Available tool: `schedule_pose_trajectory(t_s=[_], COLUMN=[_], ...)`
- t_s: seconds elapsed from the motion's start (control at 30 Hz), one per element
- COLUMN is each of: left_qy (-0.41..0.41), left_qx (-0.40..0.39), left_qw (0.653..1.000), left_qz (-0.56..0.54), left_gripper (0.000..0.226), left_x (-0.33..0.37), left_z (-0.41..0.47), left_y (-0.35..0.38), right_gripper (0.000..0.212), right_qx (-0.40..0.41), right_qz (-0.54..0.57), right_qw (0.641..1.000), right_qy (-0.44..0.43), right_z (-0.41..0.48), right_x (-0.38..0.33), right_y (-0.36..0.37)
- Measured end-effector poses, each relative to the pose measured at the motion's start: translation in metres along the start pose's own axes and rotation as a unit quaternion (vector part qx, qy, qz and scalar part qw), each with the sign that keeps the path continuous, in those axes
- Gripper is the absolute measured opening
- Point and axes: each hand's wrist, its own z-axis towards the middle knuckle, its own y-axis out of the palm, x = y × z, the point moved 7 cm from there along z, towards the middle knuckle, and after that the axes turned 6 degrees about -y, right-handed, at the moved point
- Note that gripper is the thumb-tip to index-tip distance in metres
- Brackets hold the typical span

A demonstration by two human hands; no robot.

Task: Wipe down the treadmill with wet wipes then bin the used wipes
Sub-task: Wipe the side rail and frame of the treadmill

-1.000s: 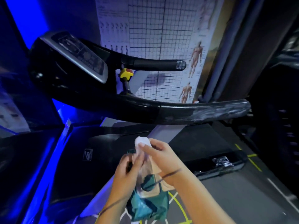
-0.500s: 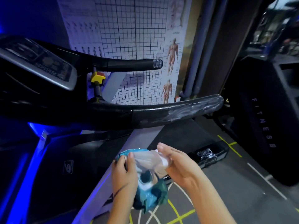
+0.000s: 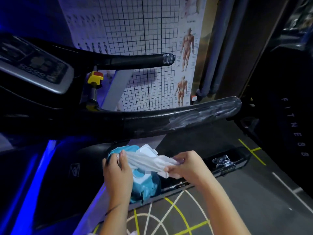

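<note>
The black treadmill point(image 3: 50, 114) fills the left and middle, its near handrail point(image 3: 186, 118) smeared whitish toward the right end. Low and near, just below that rail, the left hand point(image 3: 116, 172) curls round a teal wipes pack point(image 3: 144, 187) whose white flip lid point(image 3: 147, 150) stands open. A thin white wet wipe point(image 3: 145, 160) stretches rightward from the pack's opening to the right hand point(image 3: 189, 167), which pinches its bunched end; pale letters on the dark machine point(image 3: 279, 141) at far right read FITNESS.
</note>
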Motion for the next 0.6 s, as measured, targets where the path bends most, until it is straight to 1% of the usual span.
schedule_pose_trajectory(t_s=[0.03, 0.17, 0.23, 0.27, 0.33, 0.4, 0.43, 0.5, 0.53, 0.57, 0.6], left_qy=[-0.01, -0.073, -0.102, -0.117, -0.14, -0.147, -0.151, -0.174, -0.183, -0.189, -0.19], left_qx=[0.015, 0.07, 0.092, 0.105, 0.14, 0.175, 0.186, 0.187, 0.185, 0.186, 0.187], left_qw=[1.0, 0.995, 0.99, 0.988, 0.98, 0.973, 0.971, 0.967, 0.966, 0.964, 0.964], left_qz=[0.002, 0.007, 0.01, 0.007, 0.005, 0.009, 0.011, 0.014, 0.011, 0.007, 0.007], left_gripper=[0.04, 0.05, 0.044, 0.042, 0.045, 0.053, 0.053, 0.044, 0.041, 0.041, 0.041], left_x=[-0.003, -0.016, -0.022, -0.027, -0.036, -0.045, -0.047, -0.054, -0.056, -0.058, -0.058], left_z=[0.003, 0.009, 0.009, 0.009, 0.009, 0.009, 0.009, 0.005, 0.004, 0.001, -0.001], left_y=[0.0, -0.007, -0.014, -0.018, -0.031, -0.044, -0.049, -0.055, -0.056, -0.057, -0.057], right_gripper=[0.019, 0.023, 0.023, 0.02, 0.007, 0.008, 0.011, 0.025, 0.032, 0.032, 0.028], right_qx=[-0.009, -0.036, -0.055, -0.043, 0.015, 0.051, 0.068, 0.118, 0.148, 0.176, 0.197], right_qz=[0.027, 0.111, 0.159, 0.178, 0.216, 0.253, 0.239, 0.153, 0.109, 0.075, 0.053], right_qw=[1.0, 0.993, 0.986, 0.983, 0.976, 0.966, 0.968, 0.98, 0.981, 0.98, 0.978], right_qy=[0.009, 0.019, 0.02, 0.022, 0.02, -0.001, -0.019, -0.055, -0.055, -0.045, -0.031], right_z=[0.004, 0.027, 0.037, 0.044, 0.059, 0.07, 0.073, 0.078, 0.079, 0.079, 0.081], right_x=[0.001, 0.012, 0.015, 0.017, 0.019, 0.017, 0.014, 0.014, 0.015, 0.014, 0.013], right_y=[-0.002, -0.001, 0.005, 0.004, -0.002, -0.005, -0.006, -0.008, -0.008, -0.008, -0.007])
